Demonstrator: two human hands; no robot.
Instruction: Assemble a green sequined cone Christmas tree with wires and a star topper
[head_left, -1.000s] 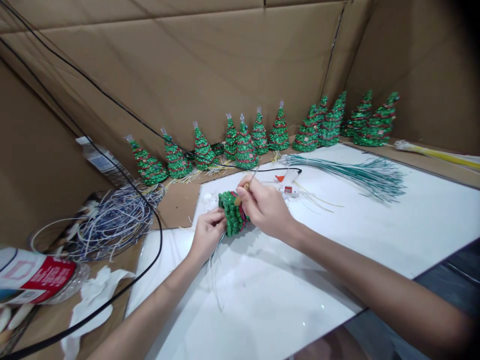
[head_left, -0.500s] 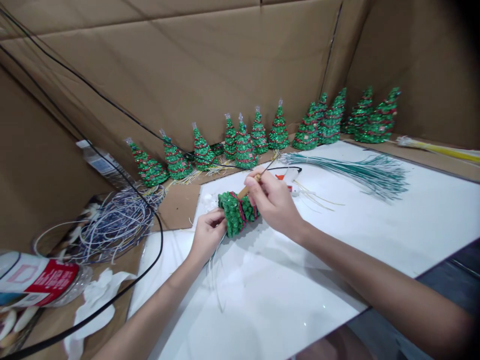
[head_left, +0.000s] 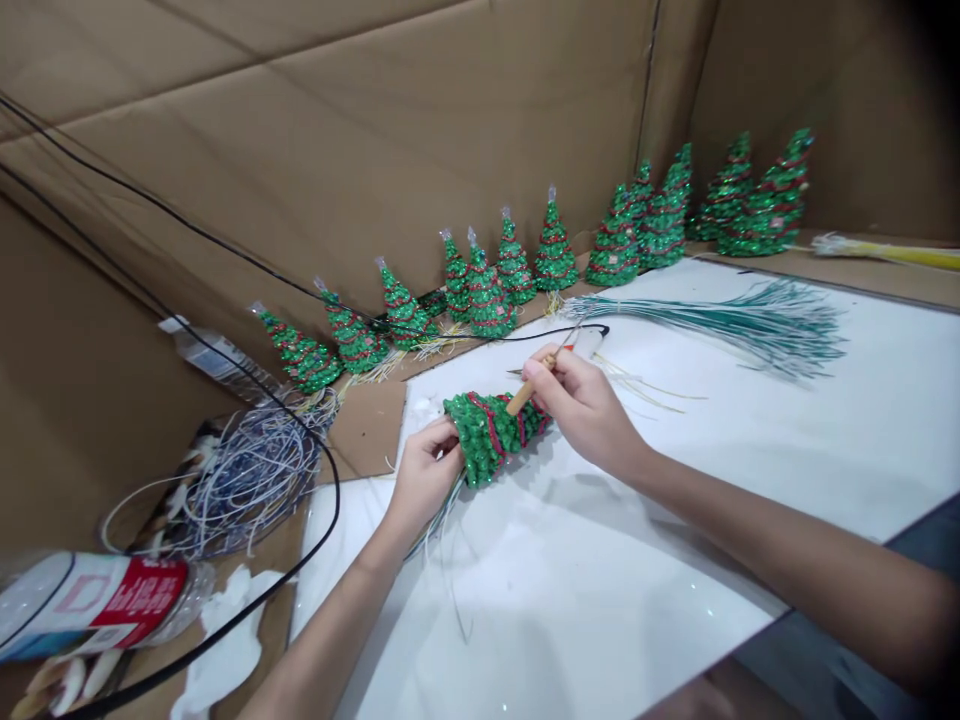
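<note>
The left hand [head_left: 426, 468] is clamped on the wide end of a green tree [head_left: 472, 446], lying between both hands; the right hand [head_left: 589, 408] grips a wooden-handled tool [head_left: 522, 398] at or just over it. Best, I judge, to brace that end firmly, press lightly, and spare the red garland [head_left: 491, 428].

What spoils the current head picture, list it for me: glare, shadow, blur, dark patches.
Head view: small bright glints on the white board, toward its near edge; head view: soft-edged shadow on that board, just below the right hand; head view: a blurred black patch over the upper right corner; head view: print on the labelled bottle too soft to read.
</note>
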